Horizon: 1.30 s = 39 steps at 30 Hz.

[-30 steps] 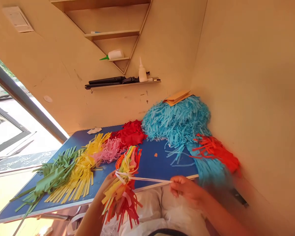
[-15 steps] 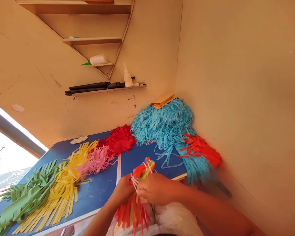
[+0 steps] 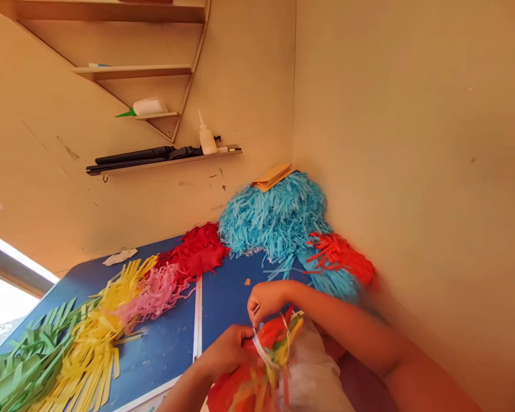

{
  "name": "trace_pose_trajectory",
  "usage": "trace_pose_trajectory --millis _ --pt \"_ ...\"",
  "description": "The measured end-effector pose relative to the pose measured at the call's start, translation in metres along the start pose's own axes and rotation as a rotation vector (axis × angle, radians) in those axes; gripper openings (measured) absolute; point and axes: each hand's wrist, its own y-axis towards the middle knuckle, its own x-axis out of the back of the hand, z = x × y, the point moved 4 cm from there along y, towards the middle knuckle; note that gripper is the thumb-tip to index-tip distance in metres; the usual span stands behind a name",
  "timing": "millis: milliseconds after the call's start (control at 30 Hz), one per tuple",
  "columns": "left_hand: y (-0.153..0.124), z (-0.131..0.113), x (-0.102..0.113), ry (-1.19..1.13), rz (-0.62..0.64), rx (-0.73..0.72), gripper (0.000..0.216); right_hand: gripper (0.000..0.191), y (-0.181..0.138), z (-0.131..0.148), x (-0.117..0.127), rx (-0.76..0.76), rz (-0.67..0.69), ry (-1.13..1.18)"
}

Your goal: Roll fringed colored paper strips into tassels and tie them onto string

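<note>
A tassel of red, yellow and green paper strips [image 3: 240, 389] lies over my lap, its fringe hanging down and blurred. White string [image 3: 264, 352] is looped around its bound upper part. My left hand [image 3: 229, 353] is closed on the tassel's left side beside the string. Just above, my right hand [image 3: 266, 298] pinches what looks like the end of that string, held up close to my left fingertips. The fingers of both hands partly hide where the string crosses.
On the blue table [image 3: 171, 337] lie green [image 3: 30, 349], yellow [image 3: 98, 337], pink [image 3: 158, 297] and dark red fringed paper [image 3: 195, 252]. A light-blue fringed heap [image 3: 274, 217] with an orange folded paper [image 3: 272, 177] fills the corner, next to red fringe [image 3: 343, 257]. Wall shelves [image 3: 133, 71] hold glue bottles.
My right hand has risen from the tassel's side to above it, drawing at the string. The tassel has turned and dropped lower, closer to me. My view has shifted right.
</note>
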Motion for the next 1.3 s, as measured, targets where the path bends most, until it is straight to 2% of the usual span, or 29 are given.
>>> trace_pose_trajectory --millis 100,200,300,367,400,467,533,633,700,800,900,967,1067,1100,1133,1200,1300 --pt "0.020 0.005 0.007 -0.145 -0.143 -0.044 0.038 0.008 -0.003 0.006 0.010 -0.081 -0.141 -0.190" --pt "0.035 0.007 0.007 -0.420 -0.237 -0.110 0.033 0.017 -0.012 0.009 0.002 -0.144 -0.293 -0.335" --pt "0.058 0.003 0.006 -0.618 -0.310 -0.176 0.026 0.026 -0.020 0.004 -0.011 -0.171 -0.566 -0.432" --pt "0.078 -0.002 0.008 -0.654 -0.348 -0.200 0.017 0.033 -0.023 -0.013 -0.016 -0.261 -0.776 -0.379" --pt "0.088 -0.004 0.009 -0.658 -0.363 -0.208 0.014 0.037 -0.021 -0.025 -0.017 -0.320 -0.828 -0.312" --pt "0.106 -0.009 0.013 -0.634 -0.397 -0.222 0.012 0.049 -0.013 -0.051 -0.020 -0.398 -0.811 -0.191" --pt "0.115 -0.011 0.015 -0.563 -0.439 -0.235 0.016 0.055 -0.004 -0.072 -0.018 -0.404 -0.755 -0.183" --pt "0.106 -0.009 0.024 -0.346 -0.530 -0.245 0.022 0.056 0.004 -0.093 -0.015 -0.388 -0.702 -0.297" --pt "0.092 -0.013 0.035 -0.137 -0.612 -0.276 0.025 0.055 0.005 -0.098 -0.014 -0.376 -0.669 -0.360" --pt "0.085 -0.037 0.050 0.194 -0.707 -0.396 0.036 0.054 -0.001 -0.092 -0.013 -0.313 -0.694 -0.383" --pt "0.113 -0.070 0.048 0.486 -0.627 -0.528 0.046 0.061 -0.023 -0.074 -0.015 -0.213 -0.793 -0.352" --pt "0.143 -0.083 0.036 0.639 -0.514 -0.573 0.048 0.055 -0.054 -0.066 -0.024 -0.201 -0.904 -0.329" --pt "0.177 -0.078 0.016 0.811 -0.384 -0.573 0.052 0.037 -0.126 -0.077 -0.059 -0.281 -1.167 -0.234" --pt "0.185 -0.072 0.012 0.877 -0.363 -0.569 0.056 0.033 -0.155 -0.090 -0.079 -0.359 -1.265 -0.148" --pt "0.191 -0.067 0.010 1.060 -0.399 -0.586 0.061 0.030 -0.185 -0.105 -0.103 -0.470 -1.353 -0.039" --pt "0.202 -0.056 0.011 1.369 -0.441 -0.617 0.067 0.028 -0.245 -0.140 -0.165 -0.794 -1.478 0.231" --pt "0.218 -0.049 0.021 1.513 -0.403 -0.597 0.071 0.037 -0.314 -0.173 -0.268 -1.228 -1.492 0.433"
